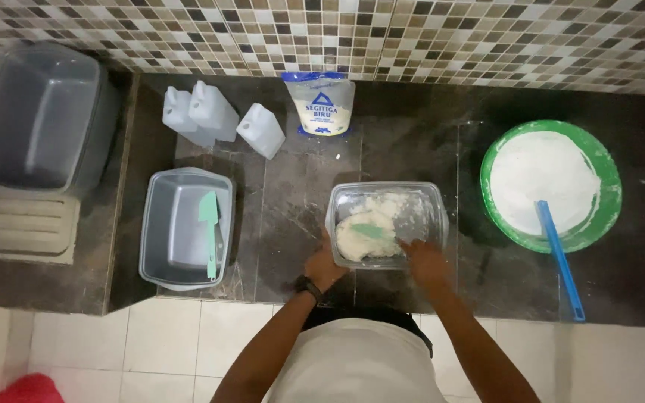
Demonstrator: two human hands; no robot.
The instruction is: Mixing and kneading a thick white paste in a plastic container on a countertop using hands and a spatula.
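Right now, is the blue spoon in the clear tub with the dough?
No, the blue spoon rests in the green bowl of flour.

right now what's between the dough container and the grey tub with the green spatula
Head view: only bare dark countertop lies between the clear dough container and the grey tub.

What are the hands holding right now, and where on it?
Left hand grips the clear dough container at its near-left rim; right hand is inside, blurred.

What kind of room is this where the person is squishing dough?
Most likely a home kitchen. A dark stone counter runs below a mosaic-tiled wall. On it stand a bag of flour, a green bowl of white flour and a clear container of dough, which both hands work.
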